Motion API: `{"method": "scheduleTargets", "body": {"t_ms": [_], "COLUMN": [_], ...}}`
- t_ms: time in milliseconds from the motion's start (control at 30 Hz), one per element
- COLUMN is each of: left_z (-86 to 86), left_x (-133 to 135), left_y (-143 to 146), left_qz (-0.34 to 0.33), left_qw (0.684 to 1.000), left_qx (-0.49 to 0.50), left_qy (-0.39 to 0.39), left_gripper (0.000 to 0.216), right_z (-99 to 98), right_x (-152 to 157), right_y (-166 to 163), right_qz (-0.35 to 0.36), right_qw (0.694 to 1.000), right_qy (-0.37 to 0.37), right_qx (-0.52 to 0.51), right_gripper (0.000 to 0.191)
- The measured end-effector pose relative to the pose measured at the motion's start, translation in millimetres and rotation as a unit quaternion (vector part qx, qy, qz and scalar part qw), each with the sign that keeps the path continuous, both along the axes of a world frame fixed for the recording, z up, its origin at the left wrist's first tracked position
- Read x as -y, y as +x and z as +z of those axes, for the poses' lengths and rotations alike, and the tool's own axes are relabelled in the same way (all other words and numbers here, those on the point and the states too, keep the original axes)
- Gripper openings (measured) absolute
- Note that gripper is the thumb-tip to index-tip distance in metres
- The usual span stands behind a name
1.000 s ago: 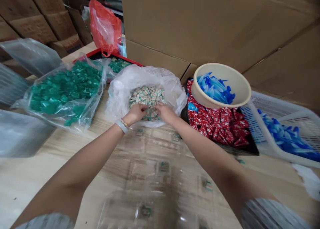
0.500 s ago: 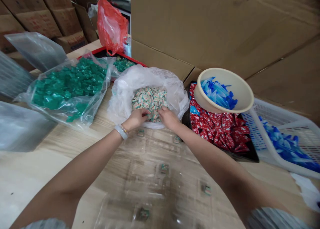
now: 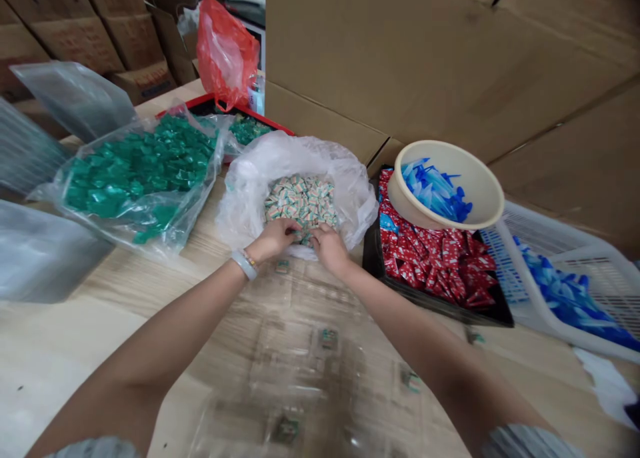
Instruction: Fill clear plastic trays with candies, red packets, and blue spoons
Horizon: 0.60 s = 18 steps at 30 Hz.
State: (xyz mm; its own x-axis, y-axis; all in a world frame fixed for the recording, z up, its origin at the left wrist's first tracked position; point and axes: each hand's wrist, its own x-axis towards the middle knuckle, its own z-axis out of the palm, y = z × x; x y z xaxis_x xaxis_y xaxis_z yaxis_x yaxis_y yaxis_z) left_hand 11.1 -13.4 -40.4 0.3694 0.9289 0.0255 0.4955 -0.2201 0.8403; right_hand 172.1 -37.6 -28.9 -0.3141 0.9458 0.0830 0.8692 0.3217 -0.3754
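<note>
A white plastic bag point(image 3: 250, 178) with its mouth spread open holds a heap of small white, green and orange printed packets point(image 3: 300, 198). My left hand point(image 3: 277, 238) is at the near left side of this heap, fingers curled in a pinch on packets. Beside it, my right hand point(image 3: 327, 245) pinches at the heap's near edge, thumb and fingers bent inward. The fingertips of both hands nearly meet. Exactly how many packets they grip is hidden. Below the hands lie transparent plastic bags point(image 3: 285, 358), several with one small packet point(image 3: 329, 338) on or in them.
At left is a plastic bag of green pieces point(image 3: 140, 165). On the right, a cream bowl point(image 3: 490, 185) of blue pieces rests on a black tray of red packets point(image 3: 440, 265), beside a white basket point(image 3: 540, 298). A cardboard wall point(image 3: 425, 65) rises behind.
My right hand has shifted slightly left, closer to my left hand, and its forearm has swung left, uncovering a packet on the table by the tray. My left hand has barely moved.
</note>
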Motion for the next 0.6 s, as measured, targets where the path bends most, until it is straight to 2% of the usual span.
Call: {"method": "scheduleTargets", "body": {"t_ms": [133, 267, 367, 467, 533, 600], "left_z": [0.5, -0.4, 2.4, 10.7, 17.5, 22.7], "left_x": [-1, -3, 0, 9, 14, 17], "left_y": [-1, -2, -3, -5, -5, -5], "left_qz": [-0.02, -0.029, -0.014, -0.027, -0.059, -0.09], "left_qw": [0.999, 1.0, 1.0, 0.999, 0.998, 0.996], "left_qx": [-0.016, -0.01, 0.004, 0.01, -0.003, -0.015], "left_qy": [0.02, 0.007, -0.012, -0.017, -0.015, -0.02], "left_gripper": [0.021, 0.021, 0.024, 0.023, 0.02, 0.016], "right_z": [2.5, 2.6, 5.6, 9.4, 9.7, 8.1], "right_x": [1, -8, -14, -15, -15, -14], "right_y": [1, 3, 10, 19, 22, 22], "right_qz": [0.013, 0.022, -0.007, -0.056, -0.032, 0.004], "right_qw": [1.0, 0.999, 0.998, 0.983, 0.97, 0.964], "right_qy": [-0.002, -0.026, -0.035, -0.112, -0.177, -0.205], "right_qx": [-0.019, -0.03, -0.059, -0.131, -0.162, -0.168], "right_gripper": [0.022, 0.014, 0.011, 0.009, 0.007, 0.006]}}
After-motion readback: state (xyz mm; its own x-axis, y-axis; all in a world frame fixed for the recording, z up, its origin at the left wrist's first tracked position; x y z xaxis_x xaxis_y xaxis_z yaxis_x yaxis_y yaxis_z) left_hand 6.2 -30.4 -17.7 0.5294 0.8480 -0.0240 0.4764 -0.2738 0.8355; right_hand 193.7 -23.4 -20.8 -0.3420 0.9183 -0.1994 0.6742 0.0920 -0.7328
